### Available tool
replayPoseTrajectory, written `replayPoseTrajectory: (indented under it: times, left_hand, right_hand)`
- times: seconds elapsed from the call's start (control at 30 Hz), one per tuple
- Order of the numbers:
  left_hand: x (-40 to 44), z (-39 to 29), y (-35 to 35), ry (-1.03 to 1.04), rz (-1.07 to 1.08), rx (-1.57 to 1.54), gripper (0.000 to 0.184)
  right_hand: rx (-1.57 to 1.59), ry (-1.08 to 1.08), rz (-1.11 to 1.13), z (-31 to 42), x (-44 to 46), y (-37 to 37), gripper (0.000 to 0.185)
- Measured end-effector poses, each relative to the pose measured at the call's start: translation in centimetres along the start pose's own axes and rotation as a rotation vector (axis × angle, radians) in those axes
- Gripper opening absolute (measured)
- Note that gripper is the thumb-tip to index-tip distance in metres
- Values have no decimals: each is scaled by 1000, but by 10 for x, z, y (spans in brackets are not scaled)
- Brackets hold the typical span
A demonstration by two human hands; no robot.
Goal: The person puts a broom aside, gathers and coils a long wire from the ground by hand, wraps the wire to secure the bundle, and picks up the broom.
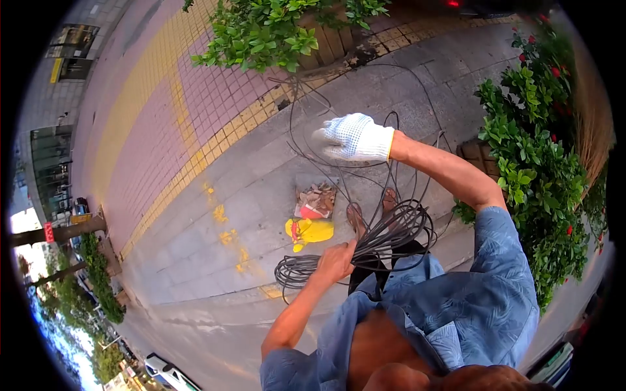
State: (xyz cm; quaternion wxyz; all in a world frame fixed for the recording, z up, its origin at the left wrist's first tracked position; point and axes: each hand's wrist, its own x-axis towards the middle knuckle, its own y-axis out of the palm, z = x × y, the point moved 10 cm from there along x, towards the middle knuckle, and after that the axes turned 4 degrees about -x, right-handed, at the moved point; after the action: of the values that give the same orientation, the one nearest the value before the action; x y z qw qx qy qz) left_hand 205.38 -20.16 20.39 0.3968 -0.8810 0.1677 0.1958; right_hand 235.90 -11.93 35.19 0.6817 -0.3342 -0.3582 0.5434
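Note:
A coil of black cable [398, 229] hangs in front of my body, its loops gathered in a bundle. My left hand [337, 262], bare, is closed around the bundle near its middle. My right hand [358, 137] wears a white knitted glove with blue dots and is held out above the pavement. Its fingers are curled in at the cable, and the fingertips are blurred. Loose loops of the cable hang below and around the glove, run down to the coil and spread over the ground ahead.
On the pavement lie a yellow item with red parts [312, 232] and a pile of brown pieces [317, 199]. My feet [356, 220] stand near them, close to hanging cable. A leafy planter [323, 49] is ahead; a red-flowered bush [531, 176] stands at my right. Tree trunks are at far left.

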Motion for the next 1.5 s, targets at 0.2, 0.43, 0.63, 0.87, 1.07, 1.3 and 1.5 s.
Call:
replayPoseTrajectory:
  times: [0.2, 0.43, 0.63, 0.87, 1.07, 1.3, 1.5]
  left_hand:
    - [-3, -38, -8, -112, -160, -24, 36]
    - [2, -50, 36, -272, -214, -146, 43]
    - [14, -32, 76, -276, -373, -232, 45]
    - [25, -11, 88, -221, -229, -348, 53]
    - [11, -7, 85, -212, -79, -409, 48]
    - [20, 18, 134, -95, 120, -515, 84]
    - [40, 31, 126, -31, 209, -400, 96]
  right_hand:
    - [-273, -187, 191, -24, 147, 145, 40]
    - [-767, -33, 436, -140, 258, 246, 49]
    - [-1298, 68, 936, -276, 187, 257, 36]
    - [-1519, 114, 1245, -266, 99, 161, 37]
    - [-1402, -57, 993, -211, 42, 73, 34]
    - [-1148, 166, 885, -81, -42, -70, 43]
    - [-880, 831, 644, -45, -331, -157, 82]
